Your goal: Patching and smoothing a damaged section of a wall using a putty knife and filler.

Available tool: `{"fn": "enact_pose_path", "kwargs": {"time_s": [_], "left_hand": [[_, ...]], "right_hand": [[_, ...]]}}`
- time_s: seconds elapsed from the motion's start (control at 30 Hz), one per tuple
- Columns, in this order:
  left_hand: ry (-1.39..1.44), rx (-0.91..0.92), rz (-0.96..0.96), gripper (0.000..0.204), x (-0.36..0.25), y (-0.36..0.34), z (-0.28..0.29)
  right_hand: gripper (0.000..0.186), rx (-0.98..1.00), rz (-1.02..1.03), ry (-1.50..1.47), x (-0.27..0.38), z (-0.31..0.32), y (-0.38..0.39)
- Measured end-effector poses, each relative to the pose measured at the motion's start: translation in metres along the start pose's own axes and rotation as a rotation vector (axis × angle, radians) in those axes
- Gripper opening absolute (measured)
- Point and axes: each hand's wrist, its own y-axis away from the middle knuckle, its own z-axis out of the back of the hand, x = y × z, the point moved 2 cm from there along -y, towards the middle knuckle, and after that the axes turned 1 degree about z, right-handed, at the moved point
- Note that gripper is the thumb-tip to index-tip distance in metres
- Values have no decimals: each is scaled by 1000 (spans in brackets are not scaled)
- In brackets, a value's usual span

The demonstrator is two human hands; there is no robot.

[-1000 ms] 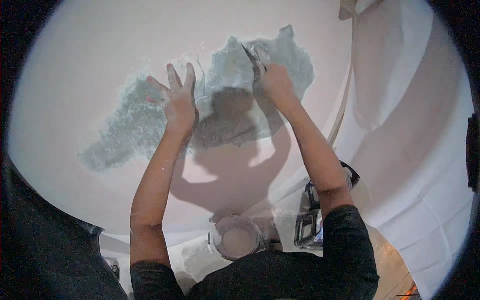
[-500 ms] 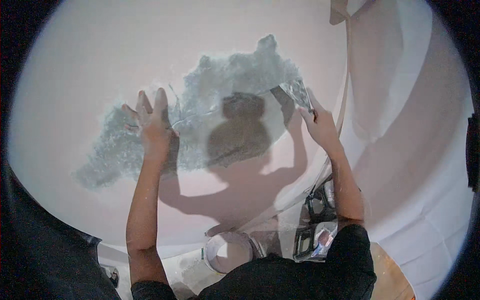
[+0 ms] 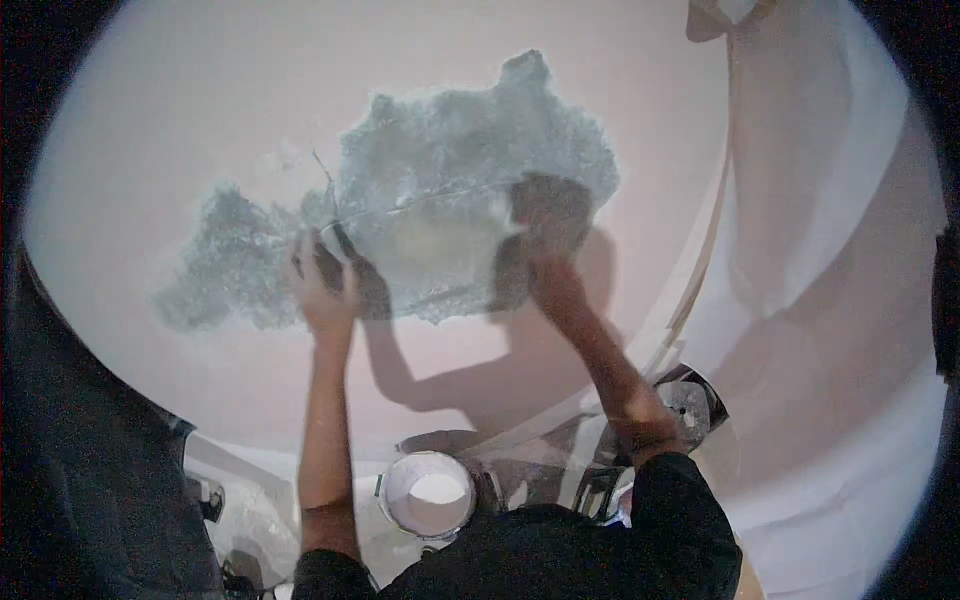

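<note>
Here, our bare left hand (image 3: 326,292) holds its fingers apart before the rough grey-green patch (image 3: 450,150) on the pale pink wall (image 3: 250,110); we cannot tell the grip of our blurred right hand (image 3: 546,246); light, even pressure seems best.

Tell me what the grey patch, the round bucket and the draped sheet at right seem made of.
Grey patch: probably plaster or cement, matte; mottled, cracked, ragged-edged.
Round bucket: likely plastic, judging by its pale, evenly rounded rim; finish unclear.
Draped sheet: thin fabric or plastic film, dull; soft folds suit either.
</note>
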Motion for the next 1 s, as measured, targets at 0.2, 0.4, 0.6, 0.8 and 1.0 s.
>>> {"fn": "enact_pose_path", "kwargs": {"time_s": [0.2, 0.4, 0.6, 0.8, 1.0], "left_hand": [[749, 425, 662, 39, -41, 107, -24], [1042, 694, 774, 13, -112, 134, -48], [976, 627, 903, 33, -133, 124, -34], [944, 609, 841, 31, -123, 116, -23], [923, 519, 904, 33, -110, 123, -11]], "right_hand": [[48, -174, -32, -512, 70, 35, 87], [67, -28, -251, -836, 73, 35, 121], [60, -29, -225, -950, 75, 32, 156], [35, 303, -298, -1187, 76, 15, 177], [36, 646, -279, -1124, 89, 0, 184]]}}
